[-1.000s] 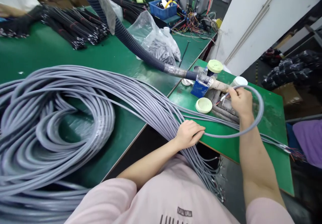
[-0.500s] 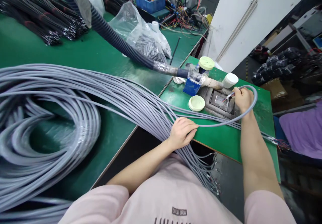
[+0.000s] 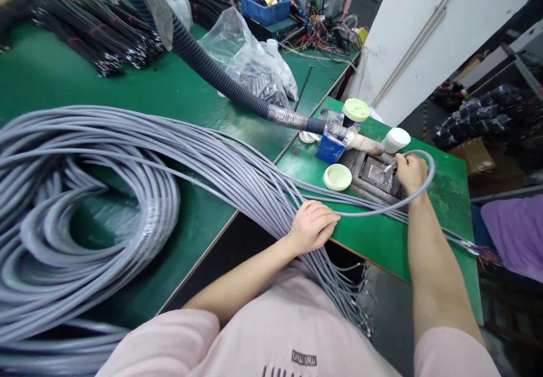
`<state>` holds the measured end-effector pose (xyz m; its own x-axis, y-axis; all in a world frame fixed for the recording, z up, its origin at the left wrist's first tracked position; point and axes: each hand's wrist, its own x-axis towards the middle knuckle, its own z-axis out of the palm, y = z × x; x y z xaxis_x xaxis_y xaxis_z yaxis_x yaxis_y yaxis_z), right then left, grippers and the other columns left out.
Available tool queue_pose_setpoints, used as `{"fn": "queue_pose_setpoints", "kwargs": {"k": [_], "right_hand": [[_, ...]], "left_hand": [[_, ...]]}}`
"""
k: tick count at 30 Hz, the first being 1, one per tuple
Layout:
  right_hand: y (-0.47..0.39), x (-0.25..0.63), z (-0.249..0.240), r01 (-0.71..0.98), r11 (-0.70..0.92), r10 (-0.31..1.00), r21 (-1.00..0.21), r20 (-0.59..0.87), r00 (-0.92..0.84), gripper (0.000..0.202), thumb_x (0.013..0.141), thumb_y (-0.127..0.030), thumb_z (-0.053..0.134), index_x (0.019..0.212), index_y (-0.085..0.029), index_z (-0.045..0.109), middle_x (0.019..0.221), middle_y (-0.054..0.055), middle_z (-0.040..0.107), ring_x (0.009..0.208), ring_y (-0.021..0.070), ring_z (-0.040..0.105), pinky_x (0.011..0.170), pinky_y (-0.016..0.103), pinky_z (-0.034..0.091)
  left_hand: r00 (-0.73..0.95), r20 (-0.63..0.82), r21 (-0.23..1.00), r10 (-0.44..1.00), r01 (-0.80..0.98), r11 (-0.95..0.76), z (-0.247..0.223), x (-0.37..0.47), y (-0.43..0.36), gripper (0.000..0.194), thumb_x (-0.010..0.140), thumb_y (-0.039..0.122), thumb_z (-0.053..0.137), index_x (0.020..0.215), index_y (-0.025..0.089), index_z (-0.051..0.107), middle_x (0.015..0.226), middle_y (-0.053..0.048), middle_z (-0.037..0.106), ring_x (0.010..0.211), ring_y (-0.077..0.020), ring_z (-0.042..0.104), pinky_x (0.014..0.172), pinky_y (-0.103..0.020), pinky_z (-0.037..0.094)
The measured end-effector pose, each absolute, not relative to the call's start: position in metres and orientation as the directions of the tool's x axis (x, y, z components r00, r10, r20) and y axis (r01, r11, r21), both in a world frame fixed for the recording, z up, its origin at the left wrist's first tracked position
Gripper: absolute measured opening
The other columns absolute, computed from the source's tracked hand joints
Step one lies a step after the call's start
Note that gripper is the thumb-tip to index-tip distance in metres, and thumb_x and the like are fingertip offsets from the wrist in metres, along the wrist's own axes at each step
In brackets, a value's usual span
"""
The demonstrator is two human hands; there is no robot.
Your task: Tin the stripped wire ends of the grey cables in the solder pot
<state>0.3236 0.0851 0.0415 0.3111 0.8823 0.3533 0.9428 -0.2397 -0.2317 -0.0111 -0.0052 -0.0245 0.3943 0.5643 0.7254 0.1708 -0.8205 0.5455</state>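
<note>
My right hand [image 3: 412, 173] is closed on a grey cable [image 3: 432, 168] near its stripped end. The thin bared wires [image 3: 387, 170] point down at the shiny square pool of a solder pot [image 3: 360, 183]; whether they touch it I cannot tell. From there the cable loops round over my right wrist and runs back to my left hand [image 3: 314, 227]. The left fingers are closed round this cable, above a thick bundle of grey cables [image 3: 254, 187] lying across the gap between the tables.
Above the pot ends a black corrugated hose [image 3: 220, 80], beside a blue box [image 3: 330, 148]. Around it stand a pale green lid [image 3: 337, 177] and a white jar [image 3: 396, 139]. Coiled cable [image 3: 165, 213] covers the left table. A person's purple sleeve [image 3: 515, 235] is at right.
The view has shifted slightly, so most things appear a little further right. The wire ends stay over the pot, and both hands keep their hold on the cable.
</note>
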Motion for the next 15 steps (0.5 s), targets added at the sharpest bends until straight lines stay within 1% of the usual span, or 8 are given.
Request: {"fn": "queue_pose_setpoints", "kwargs": {"k": [4, 6, 8, 9, 10, 11, 13, 15], "right_hand": [[0.063, 0.315, 0.065, 0.938, -0.236, 0.845, -0.255, 0.423, 0.328, 0.039, 0.088, -0.043, 0.047, 0.067, -0.017, 0.067, 0.079, 0.021, 0.071, 0.077, 0.0298, 0.064, 0.067, 0.039, 0.042], [0.043, 0.299, 0.081, 0.95, -0.166, 0.823, -0.263, 0.494, 0.28, 0.033, 0.089, -0.043, 0.048, 0.08, -0.021, 0.072, 0.086, 0.018, 0.073, 0.086, 0.0324, 0.066, 0.07, 0.041, 0.044], [0.018, 0.273, 0.095, 0.941, -0.081, 0.791, -0.33, 0.553, 0.262, 0.026, 0.09, -0.04, 0.049, 0.094, -0.028, 0.072, 0.094, 0.013, 0.073, 0.093, 0.0326, 0.066, 0.076, 0.043, 0.047], [0.004, 0.258, 0.1, 0.933, -0.042, 0.742, -0.358, 0.614, 0.269, 0.023, 0.09, -0.039, 0.051, 0.098, -0.033, 0.071, 0.098, 0.011, 0.072, 0.096, 0.0332, 0.066, 0.078, 0.045, 0.048], [-0.009, 0.242, 0.104, 0.924, 0.043, 0.737, -0.38, 0.637, 0.228, 0.022, 0.089, -0.036, 0.053, 0.103, -0.037, 0.07, 0.104, 0.009, 0.071, 0.099, 0.0328, 0.065, 0.085, 0.046, 0.048], [-0.021, 0.227, 0.105, 0.899, 0.156, 0.747, -0.408, 0.645, 0.163, 0.026, 0.088, -0.03, 0.056, 0.108, -0.041, 0.068, 0.107, 0.006, 0.07, 0.101, 0.0314, 0.065, 0.091, 0.046, 0.048], [-0.041, 0.203, 0.102, 0.851, 0.351, 0.78, -0.391, 0.625, -0.035, 0.043, 0.084, -0.022, 0.06, 0.118, -0.048, 0.062, 0.107, 0.002, 0.07, 0.101, 0.0309, 0.065, 0.094, 0.048, 0.049], [-0.055, 0.188, 0.092, 0.815, 0.465, 0.772, -0.345, 0.609, -0.183, 0.056, 0.082, -0.018, 0.062, 0.127, -0.049, 0.057, 0.108, 0.001, 0.071, 0.102, 0.032, 0.064, 0.093, 0.052, 0.049]], "left_hand": [[0.391, 0.719, 0.552, 0.575, 0.182, -0.814, -0.027, -0.008, -0.007, 0.02, 0.085, 0.019, 0.058, 0.104, 0.02, 0.065, 0.094, -0.003, 0.073, 0.091, -0.0146, 0.065, 0.09, -0.035, 0.044], [0.396, 0.707, 0.559, 0.586, 0.193, -0.806, -0.029, -0.006, -0.006, 0.019, 0.086, 0.022, 0.055, 0.101, 0.019, 0.066, 0.09, -0.004, 0.073, 0.088, -0.0146, 0.066, 0.089, -0.035, 0.044], [0.416, 0.677, 0.583, 0.606, 0.199, -0.788, -0.028, -0.006, -0.003, 0.02, 0.088, 0.026, 0.053, 0.099, 0.019, 0.068, 0.087, -0.005, 0.073, 0.086, -0.015, 0.066, 0.087, -0.035, 0.045], [0.431, 0.654, 0.607, 0.622, 0.191, -0.771, -0.027, -0.006, -0.002, 0.021, 0.089, 0.028, 0.052, 0.097, 0.019, 0.069, 0.086, -0.006, 0.073, 0.084, -0.0151, 0.066, 0.086, -0.035, 0.045], [0.445, 0.621, 0.645, 0.645, 0.177, -0.743, -0.024, -0.006, -0.002, 0.022, 0.089, 0.03, 0.052, 0.096, 0.018, 0.07, 0.084, -0.006, 0.073, 0.081, -0.0153, 0.066, 0.084, -0.035, 0.045], [0.45, 0.581, 0.698, 0.678, 0.152, -0.699, -0.02, -0.007, -0.002, 0.024, 0.09, 0.033, 0.052, 0.094, 0.017, 0.071, 0.082, -0.007, 0.072, 0.079, -0.0154, 0.065, 0.083, -0.034, 0.045], [0.45, 0.449, 0.85, 0.772, 0.053, -0.525, -0.012, -0.006, -0.005, 0.031, 0.09, 0.039, 0.054, 0.092, 0.015, 0.072, 0.079, -0.008, 0.072, 0.075, -0.0153, 0.063, 0.078, -0.032, 0.046], [0.501, 0.232, 0.973, 0.834, -0.122, -0.197, -0.004, -0.003, -0.011, 0.04, 0.088, 0.048, 0.056, 0.096, 0.012, 0.072, 0.078, -0.009, 0.071, 0.071, -0.0142, 0.061, 0.072, -0.029, 0.047]]}}
